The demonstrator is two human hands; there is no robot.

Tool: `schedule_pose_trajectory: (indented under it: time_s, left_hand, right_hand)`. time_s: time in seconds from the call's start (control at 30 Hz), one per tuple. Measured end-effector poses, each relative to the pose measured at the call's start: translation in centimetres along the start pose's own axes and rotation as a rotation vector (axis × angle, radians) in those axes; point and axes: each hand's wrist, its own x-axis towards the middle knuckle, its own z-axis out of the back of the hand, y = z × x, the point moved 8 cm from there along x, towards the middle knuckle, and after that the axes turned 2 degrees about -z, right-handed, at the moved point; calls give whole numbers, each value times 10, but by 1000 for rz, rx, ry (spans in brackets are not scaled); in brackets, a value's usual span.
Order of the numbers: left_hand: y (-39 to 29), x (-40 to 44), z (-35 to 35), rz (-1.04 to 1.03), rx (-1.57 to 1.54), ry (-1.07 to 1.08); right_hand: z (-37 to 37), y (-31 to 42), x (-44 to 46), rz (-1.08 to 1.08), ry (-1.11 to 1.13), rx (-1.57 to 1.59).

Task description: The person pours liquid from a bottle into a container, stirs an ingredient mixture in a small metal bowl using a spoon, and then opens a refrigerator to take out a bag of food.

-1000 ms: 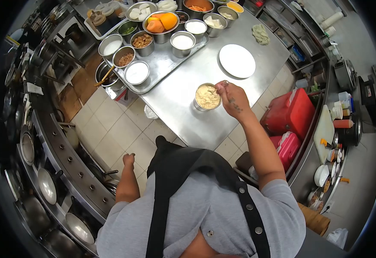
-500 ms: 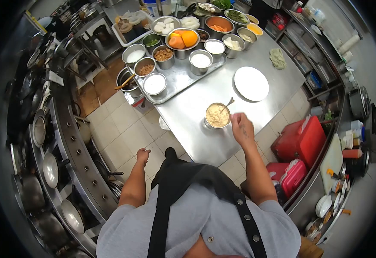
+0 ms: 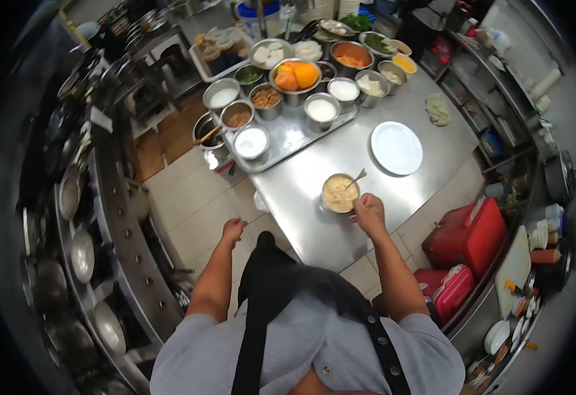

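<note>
On the steel table (image 3: 301, 227) stands a small round metal container (image 3: 325, 203) of pale beige, lumpy paste (image 3: 338, 191). A spoon (image 3: 360, 175) sticks out of the paste, its handle leaning to the upper right. My right hand (image 3: 371, 214) grips the container's right side at the rim, fingers bent against it. Away from the table's left edge, above the tiled floor, my left hand (image 3: 234, 230) hangs with its fingers loosely curled in; nothing shows in it. A white plate (image 3: 396, 148) lies beyond the container, to its right.
A metal tray (image 3: 288, 146) at the back left carries several metal containers of food, including a bowl of orange and yellow pieces (image 3: 296, 76). A cloth (image 3: 438, 109) lies near the far right edge. Stoves line the left; red coolers (image 3: 467, 232) sit at right.
My view has shifted, so the table appears lower and further right. My right hand has come closer in against the container. My left hand has moved a little toward the table.
</note>
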Motion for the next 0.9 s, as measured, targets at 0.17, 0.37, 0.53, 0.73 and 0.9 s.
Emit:
schedule_pose_trajectory:
  time_s: [0.17, 0.37, 0.53, 0.73, 0.9]
  left_hand:
    - [10, 64, 11, 51, -22, 32]
    - [-47, 114, -4, -49, -61, 71]
    - [-66, 139, -13, -90, -14, 235]
    - [-12, 160, 29, -28, 236, 359]
    - [73, 191, 88, 127, 377, 367]
  right_hand:
    - [-28, 43, 15, -3, -50, 122]
    - [-79, 117, 54, 39, -148, 166]
    - [-109, 141, 81, 11, -207, 122]
    - [-129, 135, 106, -25, -258, 146]
    - [-138, 134, 113, -31, -278, 143]
